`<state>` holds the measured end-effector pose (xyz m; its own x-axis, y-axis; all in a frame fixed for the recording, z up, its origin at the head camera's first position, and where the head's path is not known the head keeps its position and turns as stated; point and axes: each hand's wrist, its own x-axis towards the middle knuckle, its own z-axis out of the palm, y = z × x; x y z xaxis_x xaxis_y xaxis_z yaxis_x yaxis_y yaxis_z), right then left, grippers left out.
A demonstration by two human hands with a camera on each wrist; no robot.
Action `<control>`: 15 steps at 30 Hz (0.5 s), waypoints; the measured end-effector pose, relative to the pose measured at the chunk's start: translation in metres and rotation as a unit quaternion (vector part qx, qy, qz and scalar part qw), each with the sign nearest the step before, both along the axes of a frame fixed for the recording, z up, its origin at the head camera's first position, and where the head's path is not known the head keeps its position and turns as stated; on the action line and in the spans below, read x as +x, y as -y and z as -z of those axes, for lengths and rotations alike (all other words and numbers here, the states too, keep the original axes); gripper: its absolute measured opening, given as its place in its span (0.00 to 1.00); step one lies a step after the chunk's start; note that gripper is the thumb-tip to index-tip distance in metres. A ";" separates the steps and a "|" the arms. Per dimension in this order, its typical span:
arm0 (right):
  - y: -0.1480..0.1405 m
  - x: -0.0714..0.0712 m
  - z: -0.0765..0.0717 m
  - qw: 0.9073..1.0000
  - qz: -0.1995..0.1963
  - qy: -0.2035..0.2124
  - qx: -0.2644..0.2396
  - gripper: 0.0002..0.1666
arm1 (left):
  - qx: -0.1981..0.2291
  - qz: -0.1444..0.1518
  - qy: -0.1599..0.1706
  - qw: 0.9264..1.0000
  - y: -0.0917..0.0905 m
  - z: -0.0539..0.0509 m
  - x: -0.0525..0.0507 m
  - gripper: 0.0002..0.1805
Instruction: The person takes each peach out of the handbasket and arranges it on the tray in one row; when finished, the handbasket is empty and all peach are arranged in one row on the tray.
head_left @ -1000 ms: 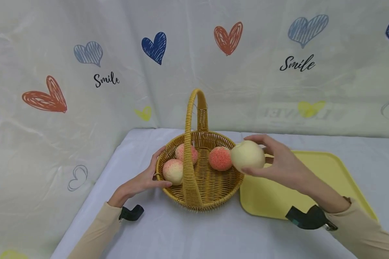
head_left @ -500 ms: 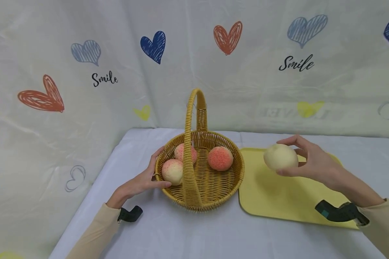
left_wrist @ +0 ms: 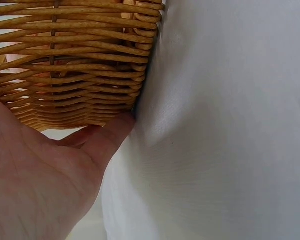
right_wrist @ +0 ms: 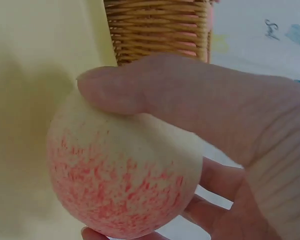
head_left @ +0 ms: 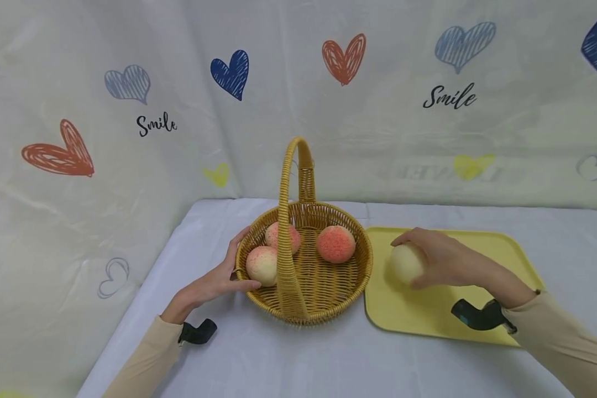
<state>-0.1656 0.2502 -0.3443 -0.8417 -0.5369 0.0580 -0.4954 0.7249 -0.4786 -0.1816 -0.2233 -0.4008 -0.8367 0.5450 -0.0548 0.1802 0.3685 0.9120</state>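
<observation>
Golden-brown round wicker basket [head_left: 325, 279], head view: upright on a white cloth-covered table [head_left: 328, 365], with a tall arched wrapped handle [head_left: 288, 265]. Contents, three: one red-pink round peach [head_left: 335, 244] right of the handle; one pale front peach [head_left: 262, 266] with a pink blush, to the left; one pink-speckled rear peach [head_left: 296, 239], partly hidden by the handle. Left hand [head_left: 219, 282]: holds the basket's left side, thumb at the rim. Flat yellow tray [head_left: 388, 315] with rounded corners: just beside the basket, on its right. Right hand [head_left: 445, 257]: grips a large cream held peach [head_left: 406, 265] over the tray's left part; contact with the tray cannot be told. Behind: white fabric backdrop [head_left: 388, 110] printed with hearts and "Smile". Beige sleeves [head_left: 146, 354] on both arms, a black device at each wrist.

Left wrist view: basket wall close up, slats open-spaced; the left hand lies against it, one fingertip low, where the wall meets the cloth.

Right wrist view: held peach, cream above, red-flecked below; thumb across the top, other fingers behind and beneath. Tray to one side, shadowed; basket wall beyond.
</observation>
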 end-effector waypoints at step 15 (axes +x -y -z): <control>0.029 -0.004 0.017 0.997 -0.017 -0.029 -0.069 0.37 | 0.007 0.002 0.002 1.000 0.000 0.001 0.001 0.65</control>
<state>-0.1698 0.2209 -0.3613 -0.8166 -0.5482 0.1805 -0.5477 0.6374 -0.5421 -0.1807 -0.2235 -0.4015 -0.8347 0.5484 -0.0503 0.1781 0.3553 0.9176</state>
